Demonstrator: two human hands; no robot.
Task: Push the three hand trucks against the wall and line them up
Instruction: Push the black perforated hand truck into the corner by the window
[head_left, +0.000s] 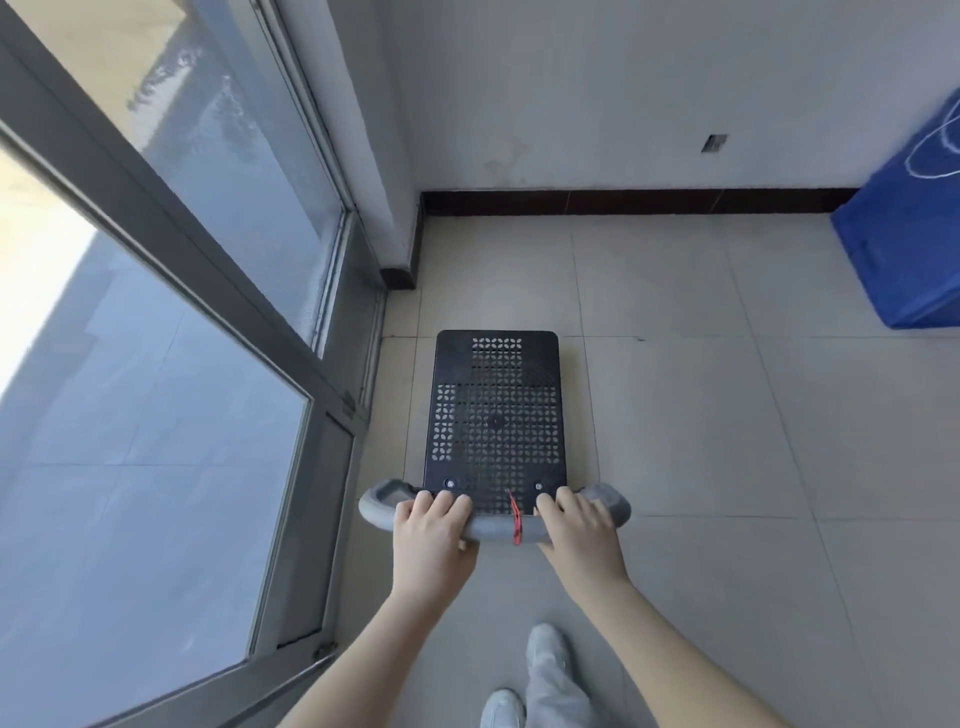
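One hand truck stands on the tiled floor in front of me: a black perforated platform (496, 410) with a grey padded handle (493, 530) at its near end and a red cord (516, 522) tied to the handle. My left hand (431, 530) grips the handle's left part and my right hand (579, 530) grips its right part. The platform's far edge points at the white wall (623, 93) with its dark baseboard (623, 201), about one tile away from it. No other hand truck is in view.
A glass door in a grey metal frame (208, 291) runs along the left, close to the truck's left side. A wall pillar (384, 197) juts out at the far left corner. A blue box (909, 234) stands against the wall at the right. My feet (540, 670) are below.
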